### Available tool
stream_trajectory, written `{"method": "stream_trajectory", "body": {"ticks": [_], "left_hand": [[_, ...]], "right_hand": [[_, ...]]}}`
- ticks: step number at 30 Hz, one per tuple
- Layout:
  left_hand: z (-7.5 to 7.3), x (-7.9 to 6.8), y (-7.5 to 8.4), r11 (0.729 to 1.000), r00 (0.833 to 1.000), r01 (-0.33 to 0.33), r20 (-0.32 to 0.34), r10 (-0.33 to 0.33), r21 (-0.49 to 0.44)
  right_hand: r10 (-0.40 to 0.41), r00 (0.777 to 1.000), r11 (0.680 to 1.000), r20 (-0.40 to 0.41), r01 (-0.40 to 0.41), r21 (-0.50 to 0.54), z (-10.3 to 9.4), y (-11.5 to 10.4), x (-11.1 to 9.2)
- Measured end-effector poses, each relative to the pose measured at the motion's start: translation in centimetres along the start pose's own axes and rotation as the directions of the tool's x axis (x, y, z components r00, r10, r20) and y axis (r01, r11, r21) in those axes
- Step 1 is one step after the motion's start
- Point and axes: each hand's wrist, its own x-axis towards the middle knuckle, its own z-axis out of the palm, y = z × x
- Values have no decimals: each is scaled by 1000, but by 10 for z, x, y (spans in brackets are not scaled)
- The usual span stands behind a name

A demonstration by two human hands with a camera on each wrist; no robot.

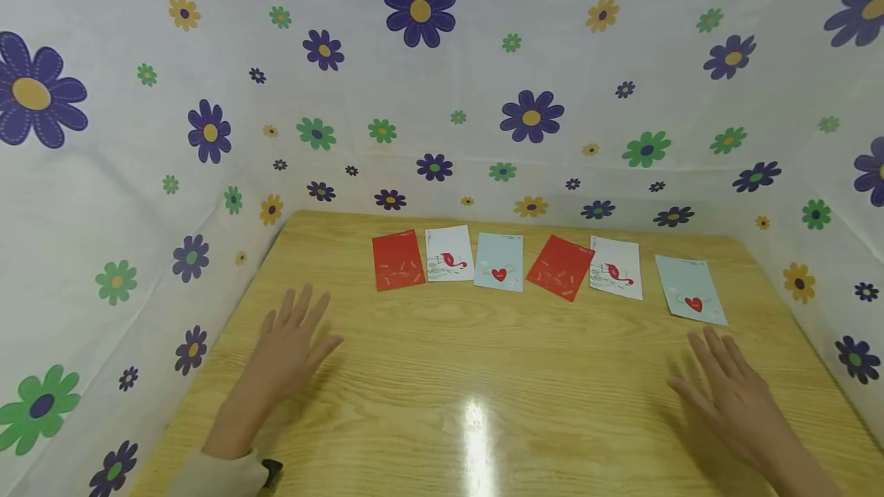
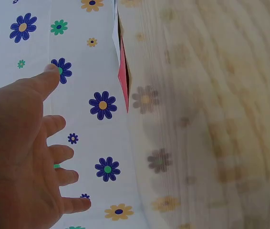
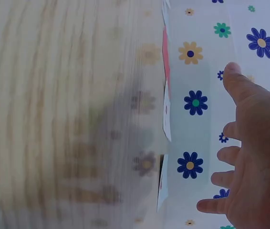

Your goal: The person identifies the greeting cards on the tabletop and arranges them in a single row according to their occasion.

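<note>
Along the back of the wooden table lies a row of cards. From the left come a red card (image 1: 398, 260), a white card with a flamingo (image 1: 449, 253) and a pale blue card with a heart (image 1: 499, 261). Further right are a tilted red card (image 1: 561, 268), a second flamingo card (image 1: 616, 268) and a second pale blue card (image 1: 691, 289). My left hand (image 1: 286, 351), fingers spread, is over the left side of the table and holds nothing. The right hand (image 1: 735, 397), likewise spread and holding nothing, is just in front of the rightmost card.
The wood-grain table (image 1: 442, 359) has a bright glare near its front. White cloth with printed flowers (image 1: 470, 152) hangs behind it and along both sides. A dark band (image 1: 272, 472) shows at the left sleeve (image 1: 221, 474).
</note>
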Motion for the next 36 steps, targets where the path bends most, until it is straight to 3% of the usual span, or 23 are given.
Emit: {"method": "stream_trajectory", "body": {"ticks": [14, 23, 31, 36], "left_hand": [[9, 25, 28, 997, 997, -71, -37, 71, -18], [17, 38, 41, 993, 989, -109, -105, 103, -53], [21, 49, 52, 986, 979, -148, -150, 135, -77], [25, 59, 62, 977, 977, -156, -169, 130, -147]], "right_hand": [[-58, 998, 996, -19, 59, 61, 9, -20, 29], [-66, 997, 992, -37, 70, 105, 15, -46, 49], [-37, 999, 990, 12, 35, 137, 19, -67, 66], [-55, 998, 988, 17, 52, 144, 21, -74, 75]]}}
